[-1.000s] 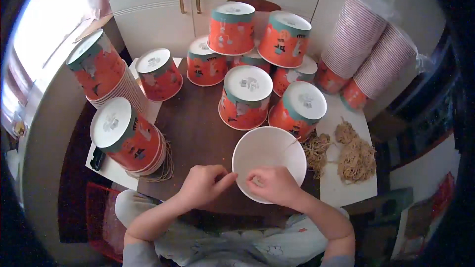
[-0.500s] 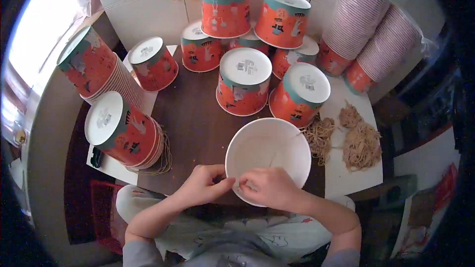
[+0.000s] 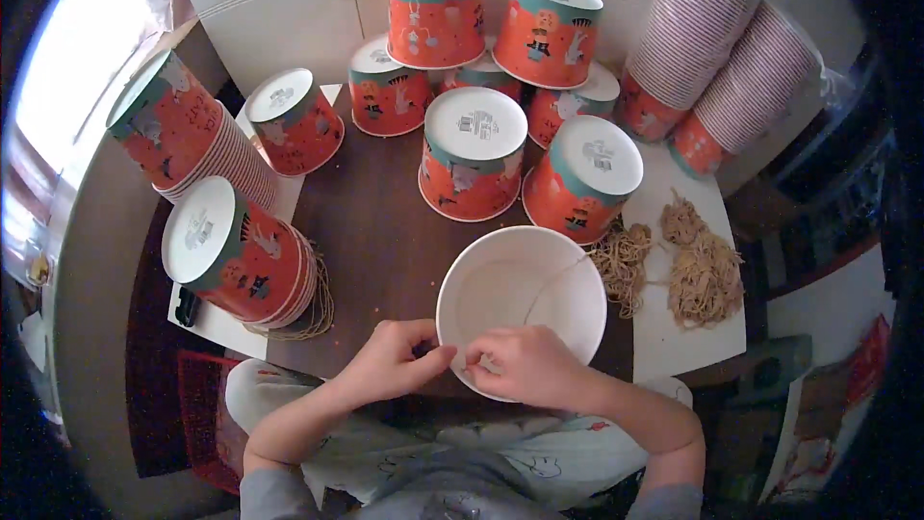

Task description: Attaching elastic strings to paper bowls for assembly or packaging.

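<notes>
A paper bucket (image 3: 568, 366) with a white inside stands mouth-up on the table before me. My left hand (image 3: 402, 358) is at its left side, curled against the outer wall with the thumb by the rim; its fingertips are partly hidden. Inside the mouth, close to the near left wall, my right hand (image 3: 525, 366) pinches a thin tan string (image 3: 551, 287). This string comes over the right rim from a loose tangle of twine (image 3: 624, 265) and hangs in a curve down to my fingers. The pinched end itself is too small to make out.
Upside-down orange buckets (image 3: 472, 159) stand across the back of the brown table (image 3: 361, 231), some stacked. Nested buckets (image 3: 245, 250) lean at the left. Tall wrapped stacks (image 3: 688, 34) rise at the back right. More twine (image 3: 705, 279) lies on a white board (image 3: 688, 351).
Both hands stay in nearly the same place at the bucket's near left wall. More of the string's curve shows inside the bucket. The whole view has shifted very slightly.
</notes>
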Motion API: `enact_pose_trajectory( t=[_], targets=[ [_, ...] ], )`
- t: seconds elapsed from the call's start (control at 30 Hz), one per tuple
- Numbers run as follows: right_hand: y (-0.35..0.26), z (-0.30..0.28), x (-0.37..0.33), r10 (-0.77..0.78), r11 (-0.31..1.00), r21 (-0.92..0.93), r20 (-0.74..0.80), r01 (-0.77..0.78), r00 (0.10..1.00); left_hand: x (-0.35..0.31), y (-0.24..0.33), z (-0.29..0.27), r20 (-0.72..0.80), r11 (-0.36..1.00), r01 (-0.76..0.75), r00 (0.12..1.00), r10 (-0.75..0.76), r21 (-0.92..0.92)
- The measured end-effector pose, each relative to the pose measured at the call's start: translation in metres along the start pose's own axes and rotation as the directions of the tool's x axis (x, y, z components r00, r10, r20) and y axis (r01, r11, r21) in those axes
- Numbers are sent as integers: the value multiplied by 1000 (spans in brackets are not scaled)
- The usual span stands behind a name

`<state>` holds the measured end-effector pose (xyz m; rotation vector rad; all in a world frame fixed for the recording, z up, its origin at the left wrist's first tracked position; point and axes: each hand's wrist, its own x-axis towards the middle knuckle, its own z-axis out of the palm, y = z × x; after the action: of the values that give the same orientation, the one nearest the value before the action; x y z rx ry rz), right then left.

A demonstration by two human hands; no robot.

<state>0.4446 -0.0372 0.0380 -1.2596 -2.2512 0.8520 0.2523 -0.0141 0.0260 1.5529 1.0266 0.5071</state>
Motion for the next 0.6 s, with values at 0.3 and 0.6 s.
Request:
enact_pose_trajectory(
  t=[0.3, 0.6],
  targets=[
    [4, 2, 0, 17, 1000, 22, 23, -17, 1000, 0, -1, 1, 5, 1000, -5, 1000, 5, 19],
    [13, -7, 7, 27, 999, 18, 89, -29, 996, 1, 6, 1, -24, 997, -28, 999, 30, 71]
  ],
)
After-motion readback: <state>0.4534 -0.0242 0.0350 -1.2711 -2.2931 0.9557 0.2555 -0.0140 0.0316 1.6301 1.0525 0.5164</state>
